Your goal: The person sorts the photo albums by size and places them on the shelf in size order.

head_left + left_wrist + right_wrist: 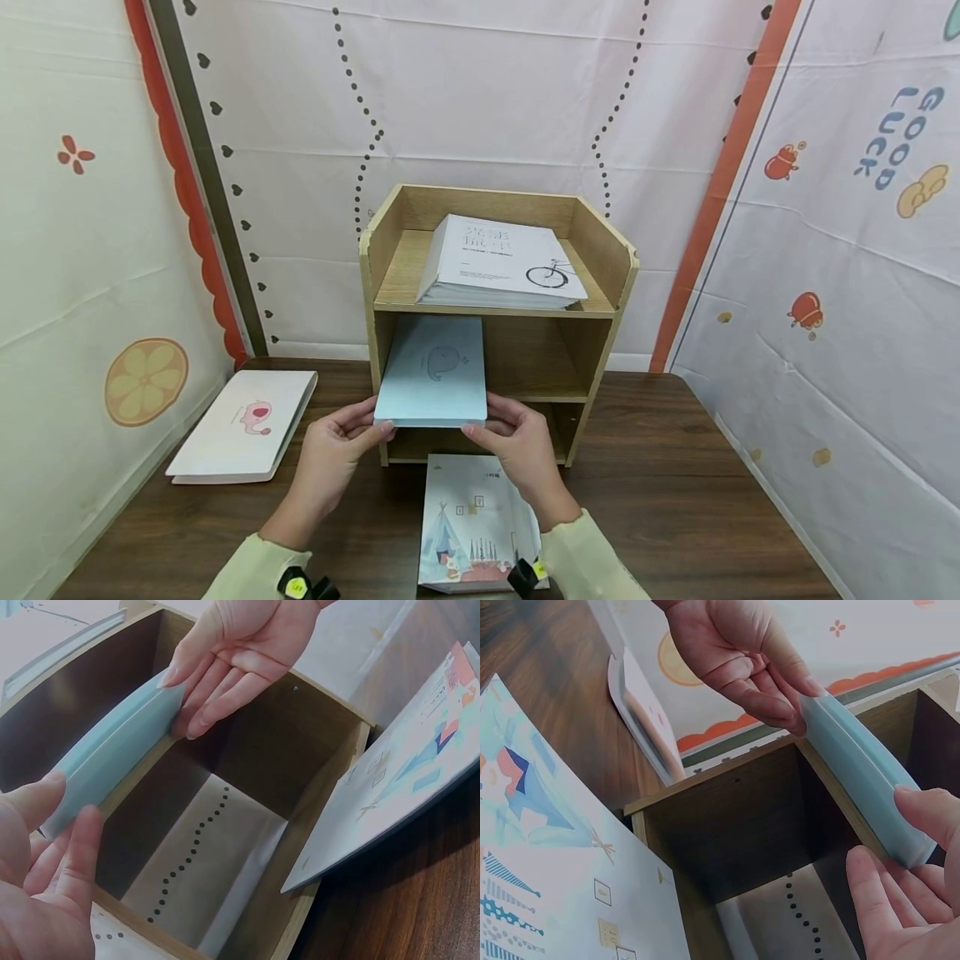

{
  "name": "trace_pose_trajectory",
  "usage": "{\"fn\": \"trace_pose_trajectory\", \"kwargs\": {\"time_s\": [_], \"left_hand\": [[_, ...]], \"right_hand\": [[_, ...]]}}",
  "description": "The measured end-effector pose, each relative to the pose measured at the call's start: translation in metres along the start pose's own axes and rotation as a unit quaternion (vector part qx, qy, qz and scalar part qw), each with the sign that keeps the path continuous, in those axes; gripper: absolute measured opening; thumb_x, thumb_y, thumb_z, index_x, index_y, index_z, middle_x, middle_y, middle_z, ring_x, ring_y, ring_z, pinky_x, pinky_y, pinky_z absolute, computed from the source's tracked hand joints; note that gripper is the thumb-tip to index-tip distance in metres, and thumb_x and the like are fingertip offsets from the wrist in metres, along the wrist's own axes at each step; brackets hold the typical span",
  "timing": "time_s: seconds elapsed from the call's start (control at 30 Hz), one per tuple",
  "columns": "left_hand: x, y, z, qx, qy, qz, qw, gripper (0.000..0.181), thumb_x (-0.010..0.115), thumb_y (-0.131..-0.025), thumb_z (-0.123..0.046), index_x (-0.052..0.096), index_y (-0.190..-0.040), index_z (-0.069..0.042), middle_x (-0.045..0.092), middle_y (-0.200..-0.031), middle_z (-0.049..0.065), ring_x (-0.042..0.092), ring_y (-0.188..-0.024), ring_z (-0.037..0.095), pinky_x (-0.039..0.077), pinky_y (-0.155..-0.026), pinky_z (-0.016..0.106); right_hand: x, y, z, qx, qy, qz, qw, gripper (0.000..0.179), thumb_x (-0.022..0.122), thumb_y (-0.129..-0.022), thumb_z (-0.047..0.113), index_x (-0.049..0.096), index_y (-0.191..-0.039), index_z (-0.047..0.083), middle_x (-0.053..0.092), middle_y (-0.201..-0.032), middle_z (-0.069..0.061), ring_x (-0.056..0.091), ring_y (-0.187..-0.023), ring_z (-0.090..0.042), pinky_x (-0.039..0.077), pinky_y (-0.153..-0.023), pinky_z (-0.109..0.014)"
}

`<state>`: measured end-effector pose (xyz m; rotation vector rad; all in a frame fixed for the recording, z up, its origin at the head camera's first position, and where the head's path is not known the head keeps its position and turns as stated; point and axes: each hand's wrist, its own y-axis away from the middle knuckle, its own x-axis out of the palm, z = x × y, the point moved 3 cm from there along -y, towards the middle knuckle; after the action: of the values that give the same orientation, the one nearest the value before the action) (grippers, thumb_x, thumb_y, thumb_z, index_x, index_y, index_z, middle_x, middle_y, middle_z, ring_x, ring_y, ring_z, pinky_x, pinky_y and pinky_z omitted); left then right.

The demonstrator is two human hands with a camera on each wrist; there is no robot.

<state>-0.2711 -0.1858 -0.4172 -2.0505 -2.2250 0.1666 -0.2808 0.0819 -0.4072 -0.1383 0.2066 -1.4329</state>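
A light blue notebook [431,375] with a small whale drawing lies partly inside the middle compartment of a wooden shelf [626,275], its near end sticking out at the front. My left hand [333,458] pinches the near left corner, thumb on the edge. At the near right corner, my right hand [525,454] grips it the same way. In the left wrist view the blue spine [112,750] spans the two hands just over the middle board. The right wrist view shows the same blue edge [862,772] between the fingers of both hands.
A stack of white books [510,258] with a bicycle picture fills much of the top shelf. On the left of the brown table [660,500] lies a white notebook [240,425] with a pink elephant. An illustrated book [480,525] with a tent lies before the shelf, below my forearms.
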Motion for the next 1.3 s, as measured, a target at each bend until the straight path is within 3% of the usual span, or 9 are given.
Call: {"fn": "trace_pose_trajectory", "kwargs": {"time_s": [0.23, 0.97, 1.3], "left_hand": [[0.0004, -0.0022, 0.0018, 0.007, 0.004, -0.005, 1.0, 0.054, 0.08, -0.09, -0.011, 0.06, -0.137, 0.005, 0.076, -0.101, -0.001, 0.077, -0.088, 0.012, 0.062, -0.084, 0.024], [-0.0017, -0.0062, 0.004, 0.014, -0.008, -0.031, 0.9994, 0.045, 0.078, -0.091, -0.01, 0.065, -0.132, 0.004, 0.078, -0.101, 0.0, 0.078, -0.084, 0.013, 0.063, -0.083, 0.027], [0.0004, -0.0095, 0.0055, 0.044, -0.013, -0.049, 0.9977, 0.041, 0.078, -0.091, -0.009, 0.068, -0.128, 0.005, 0.079, -0.1, 0.002, 0.078, -0.08, 0.014, 0.064, -0.079, 0.028]], "right_hand": [[0.0004, -0.0011, -0.0013, -0.001, -0.005, -0.011, 0.9999, 0.057, 0.085, -0.086, 0.016, 0.064, -0.137, 0.006, 0.069, -0.131, -0.016, 0.071, -0.113, -0.032, 0.062, -0.087, -0.026], [0.0032, -0.0045, -0.0029, -0.017, 0.002, -0.05, 0.9986, 0.047, 0.086, -0.084, 0.017, 0.07, -0.127, 0.007, 0.073, -0.122, -0.014, 0.074, -0.102, -0.022, 0.063, -0.084, -0.025], [0.0054, -0.0091, -0.006, -0.021, -0.009, -0.068, 0.9974, 0.042, 0.088, -0.082, 0.017, 0.073, -0.12, 0.008, 0.075, -0.113, -0.012, 0.075, -0.096, -0.02, 0.064, -0.08, -0.026]]}}
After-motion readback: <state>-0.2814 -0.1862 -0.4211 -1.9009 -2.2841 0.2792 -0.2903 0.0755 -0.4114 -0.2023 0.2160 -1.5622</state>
